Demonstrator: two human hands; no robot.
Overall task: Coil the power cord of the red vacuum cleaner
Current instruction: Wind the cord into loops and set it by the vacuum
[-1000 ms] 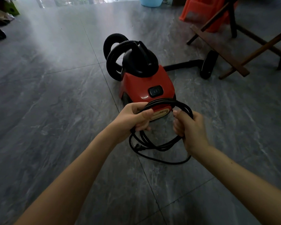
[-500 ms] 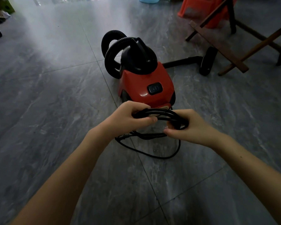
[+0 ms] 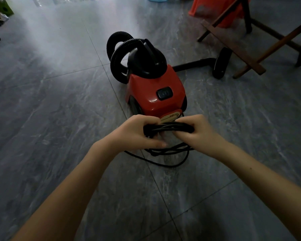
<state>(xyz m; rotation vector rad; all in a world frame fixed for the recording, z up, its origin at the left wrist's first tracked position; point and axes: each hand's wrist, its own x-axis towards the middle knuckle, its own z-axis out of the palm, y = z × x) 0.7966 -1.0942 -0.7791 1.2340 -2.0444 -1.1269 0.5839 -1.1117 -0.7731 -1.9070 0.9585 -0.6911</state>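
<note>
At the centre of the frame, just below the red vacuum cleaner (image 3: 155, 89), the left hand (image 3: 137, 134) and right hand (image 3: 198, 133) each curl their fingers tight around 1 end of the bundled power cord (image 3: 168, 128). Slack loops trail on the floor (image 3: 59, 119) beneath. If either grip loosens, the bundle could likely spring apart, and the trailing loops may tangle.

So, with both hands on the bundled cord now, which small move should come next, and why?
Probably gather the slack loop into the bundle. The left hand and right hand grip its two ends, but that loop hangs below toward the floor, uncoiled.
</note>
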